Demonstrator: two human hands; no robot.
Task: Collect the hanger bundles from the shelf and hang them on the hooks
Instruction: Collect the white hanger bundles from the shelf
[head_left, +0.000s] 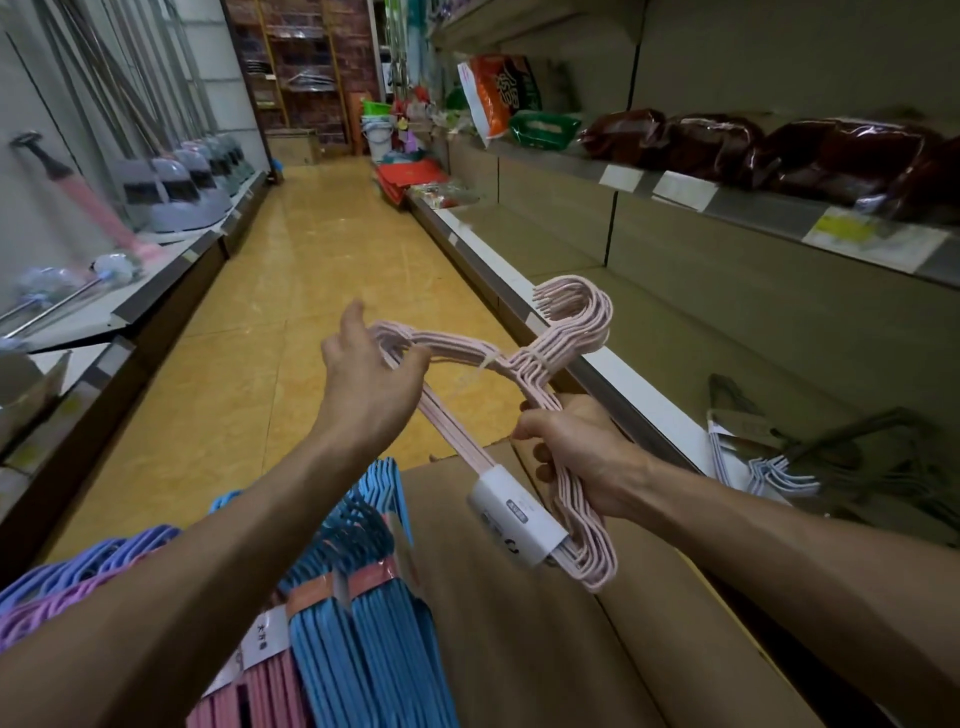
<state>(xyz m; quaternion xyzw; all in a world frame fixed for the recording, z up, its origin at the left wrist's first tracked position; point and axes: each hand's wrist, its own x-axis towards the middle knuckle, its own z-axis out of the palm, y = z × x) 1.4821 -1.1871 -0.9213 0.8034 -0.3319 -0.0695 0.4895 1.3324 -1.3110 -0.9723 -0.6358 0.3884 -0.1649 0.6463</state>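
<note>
both hands on one pink bundle (524, 364), held up mid-frame over the aisle. right hand (576, 457) is wrapped tight around one shoulder end of the bundle, near the white label sleeve (511, 519). left hand (363, 369) is on the other shoulder end, fingers bent around the wires there, thumb and index sticking up loose. hands apart, bundle spanning between them.

progress: looks like early to middle. this bundle is off the shelf and in hand but not on any hook; no display hook visible in frame, so can't tell where it goes. more bundles wait on the lower shelf (675, 332) at right: a white bundle (769, 470) and a dark bundle (852, 436), lying flat, well apart from the hands. near left, blue bundles (358, 613), pink ones and purple bundles (78, 577) sit packed together below the left arm; can't tell if they hang on hooks or just lie stacked. a cardboard box (519, 649) is just beside them, below the held bundle.

look of the bundle: thin pale-pink wire hangers, many stacked together, hook ends (576, 306) all aligned and pointing far right toward the shelf. a thin tie cinches the necks. white sleeve with small print wraps the bottom bars. tilted, hooks up, label end low and near.
</note>
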